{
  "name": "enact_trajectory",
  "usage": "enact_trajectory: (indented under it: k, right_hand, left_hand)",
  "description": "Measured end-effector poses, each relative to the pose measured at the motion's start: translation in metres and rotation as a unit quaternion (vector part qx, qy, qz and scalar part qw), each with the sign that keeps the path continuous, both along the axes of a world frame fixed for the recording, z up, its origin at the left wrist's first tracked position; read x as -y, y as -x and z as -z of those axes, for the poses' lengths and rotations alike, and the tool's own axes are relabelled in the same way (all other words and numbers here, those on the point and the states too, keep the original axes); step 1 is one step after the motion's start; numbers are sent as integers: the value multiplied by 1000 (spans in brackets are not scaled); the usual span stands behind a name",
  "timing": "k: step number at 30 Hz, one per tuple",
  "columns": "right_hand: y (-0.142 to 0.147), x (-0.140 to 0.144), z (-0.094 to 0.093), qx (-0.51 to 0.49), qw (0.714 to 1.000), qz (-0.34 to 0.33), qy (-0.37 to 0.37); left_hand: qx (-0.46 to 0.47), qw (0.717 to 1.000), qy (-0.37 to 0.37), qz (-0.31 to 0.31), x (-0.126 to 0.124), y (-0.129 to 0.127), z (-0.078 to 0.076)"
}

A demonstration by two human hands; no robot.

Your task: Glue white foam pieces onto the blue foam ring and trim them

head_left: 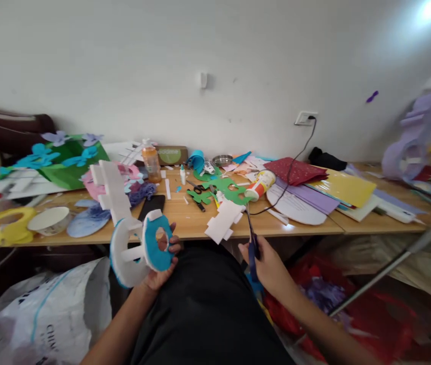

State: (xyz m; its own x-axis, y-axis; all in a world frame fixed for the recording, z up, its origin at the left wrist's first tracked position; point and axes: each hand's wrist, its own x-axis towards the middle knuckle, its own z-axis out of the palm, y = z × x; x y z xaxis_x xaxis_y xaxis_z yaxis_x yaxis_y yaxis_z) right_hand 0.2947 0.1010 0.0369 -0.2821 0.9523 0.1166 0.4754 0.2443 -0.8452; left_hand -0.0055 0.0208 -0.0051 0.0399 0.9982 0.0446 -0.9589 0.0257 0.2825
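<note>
1. The left hand (162,263), at about 7 o'clock in the view, has its fingers curled around a white-and-blue foam cutout (139,248), gripping it at the lower ring, below the table (185,225) edge and over the lap.
2. The right hand (266,263), at 5 o'clock, is closed around dark-handled scissors (252,243), blades pointing up toward the table edge.
3. A white foam offcut (225,220) lies on the edge at 12 o'clock from the scissors.
4. Judged from this, it is a trimming step: the cutout is held ready, the scissors apart from it.
5. Any next cut would need blades and foam brought together, with the left-hand fingers clear of the line.
</note>
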Motion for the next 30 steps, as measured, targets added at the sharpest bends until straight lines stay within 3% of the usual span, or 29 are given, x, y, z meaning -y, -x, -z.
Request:
enact_trajectory:
  k: [4,11,14,17,20,21,22,24,26,30]
  right_hand:
    - [23,-9,17,24,995,90,26]
    - [71,-31,14,-136,983,109,57]
    - [64,-24,10,-180,979,93,23]
    - [19,-26,6,-191,975,117,-13]
    - [-54,-37,-3,-130,974,180,-34]
    - [-79,-39,-8,-69,974,211,-47]
    - [-101,-37,-13,25,973,225,-53]
    - [-131,-27,-24,233,938,242,-85]
    - [-140,-12,-32,340,903,233,-125]
    - [-118,-5,-33,417,890,144,-114]
  left_hand:
    - [-1,999,-6,-39,6,4,0]
    - [-34,999,-4,-18,8,4,-3]
    - [-51,998,-9,-29,5,4,0]
    - [-56,994,-12,-96,8,12,7]
    - [-43,987,-6,-153,15,27,11]
    - [-44,985,-4,-166,17,32,9]
    - [-49,982,-5,-181,18,36,6]
    - [-75,975,-1,-208,18,39,-6]
    - [-124,968,30,-217,14,37,-22]
    - [-263,916,100,-286,4,28,-44]
